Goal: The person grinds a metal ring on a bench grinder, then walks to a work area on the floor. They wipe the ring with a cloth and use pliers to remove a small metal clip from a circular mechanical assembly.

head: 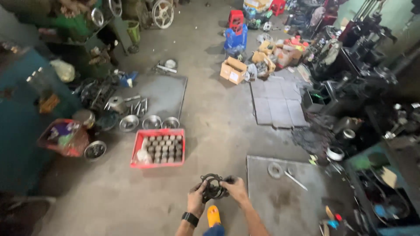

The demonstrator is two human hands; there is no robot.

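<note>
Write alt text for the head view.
Both hands, left and right, hold a dark round metal part above a concrete workshop floor. A red crate of metal cylinders sits ahead, beside metal bowls.

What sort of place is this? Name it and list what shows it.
Most likely a machine or repair workshop. A red crate of metal cylinders sits on the concrete floor, dark machines line the right side, and both hands grip a dark metal part.

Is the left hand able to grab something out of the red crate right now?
Probably not: the left hand is full, gripping the dark metal ring part, and the red crate sits well ahead on the floor.
</note>
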